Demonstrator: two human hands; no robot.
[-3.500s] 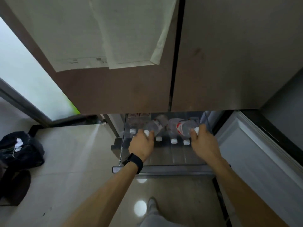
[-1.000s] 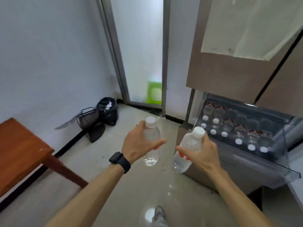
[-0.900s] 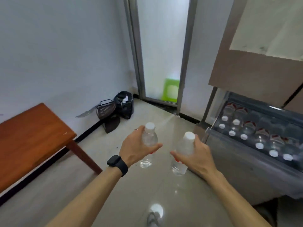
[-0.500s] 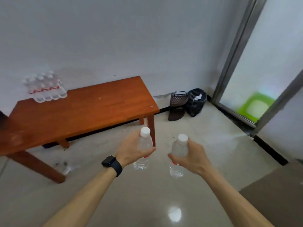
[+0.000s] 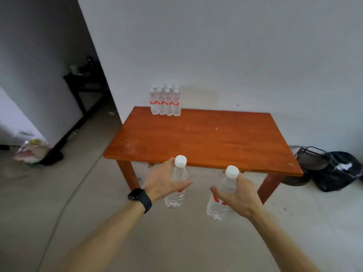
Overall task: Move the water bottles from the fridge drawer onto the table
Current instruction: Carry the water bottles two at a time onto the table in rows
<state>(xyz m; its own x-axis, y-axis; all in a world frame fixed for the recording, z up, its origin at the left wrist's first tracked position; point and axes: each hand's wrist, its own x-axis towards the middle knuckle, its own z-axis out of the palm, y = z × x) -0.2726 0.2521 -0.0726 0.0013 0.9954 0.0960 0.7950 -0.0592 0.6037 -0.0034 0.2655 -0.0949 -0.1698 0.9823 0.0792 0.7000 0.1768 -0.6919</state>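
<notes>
each bottle looks full, so i judge it moderately heavy for its size, with thin clear walls that give a little under a squeeze and may be slick if cold from the fridge. the safest hold is round the mid body at the label, which is where the hands are now. the left hand wraps fingers and thumb round the left bottle, near upright. the right hand curls round the right bottle, which leans with its cap toward 1 o'clock. both are clear plastic with white screw caps and a red-marked label.

they hang in the air above the floor at 6 o'clock of the wooden table, by its near edge and not resting on it. a block of like bottles stands at the table's 11 o'clock corner, by the wall. a black watch sits on the left wrist. a dark basket and a black bag lie on the floor at the table's 3 o'clock.
</notes>
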